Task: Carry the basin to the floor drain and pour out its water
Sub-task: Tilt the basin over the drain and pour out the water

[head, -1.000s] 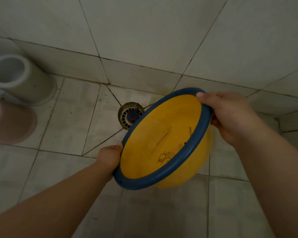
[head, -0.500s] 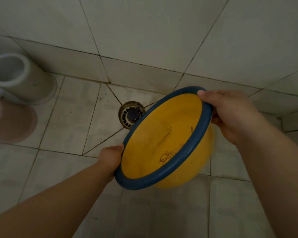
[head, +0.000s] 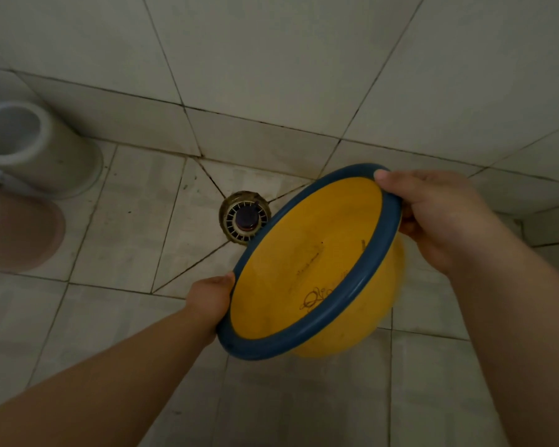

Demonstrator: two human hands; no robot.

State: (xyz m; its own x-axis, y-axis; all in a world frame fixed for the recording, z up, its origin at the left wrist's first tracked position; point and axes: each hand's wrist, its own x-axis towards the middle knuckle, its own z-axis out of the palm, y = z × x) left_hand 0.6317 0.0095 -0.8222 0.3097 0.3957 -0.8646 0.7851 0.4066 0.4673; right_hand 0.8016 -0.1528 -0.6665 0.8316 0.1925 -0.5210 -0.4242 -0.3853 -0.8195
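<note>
I see the round yellow plastic basin with a dark blue rim (head: 307, 279) tipped steeply on edge, its inside facing me, dark print showing on the bottom and no water visible in it. My left hand (head: 208, 298) clasps the lower rim, my right hand (head: 439, 217) grips the upper rim. The basin hangs just beside the round slotted floor drain (head: 243, 217) in the pale tiled floor (head: 120, 221).

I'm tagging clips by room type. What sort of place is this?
Most likely a bathroom or wash area. The pale tiled floor meets tiled walls in a corner, a round slotted floor drain is set into it, and both hands tip a yellow plastic basin with a blue rim beside that drain.
</note>
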